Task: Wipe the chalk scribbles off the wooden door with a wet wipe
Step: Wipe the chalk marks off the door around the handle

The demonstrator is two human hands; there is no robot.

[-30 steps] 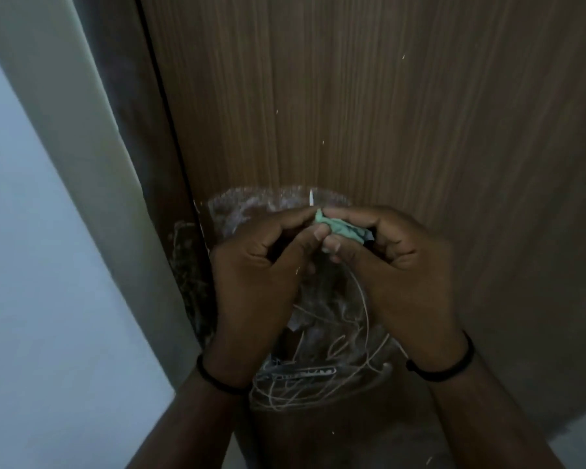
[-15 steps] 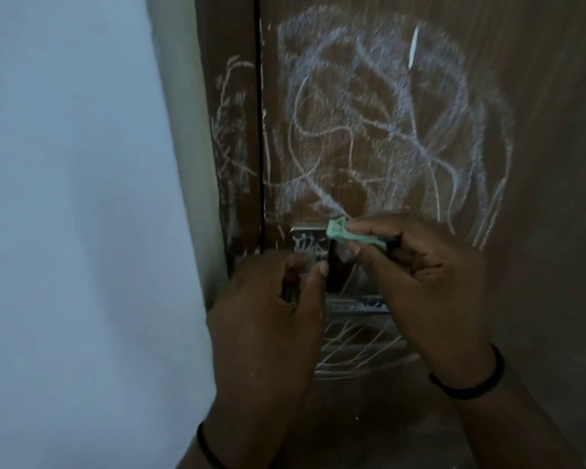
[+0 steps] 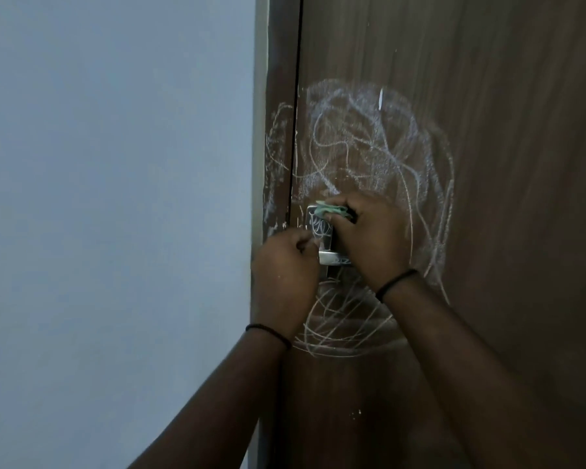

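Note:
White chalk scribbles [image 3: 369, 143] cover the brown wooden door [image 3: 504, 164] around a metal handle plate [image 3: 318, 228], and more loops run below the handle. My right hand [image 3: 369, 238] pinches a folded green wet wipe [image 3: 332, 210] against the top of the plate. My left hand [image 3: 285, 269] is just left of the handle with curled fingers; what they hold is hidden.
The door frame [image 3: 278, 147] left of the door also bears chalk marks. A plain pale wall [image 3: 115, 198] fills the left side. A metal lever [image 3: 334, 258] juts out between my hands.
The view has risen from the lower door to the scribbled area. My hands have parted; the wipe now stays in my right hand alone, held against the handle plate.

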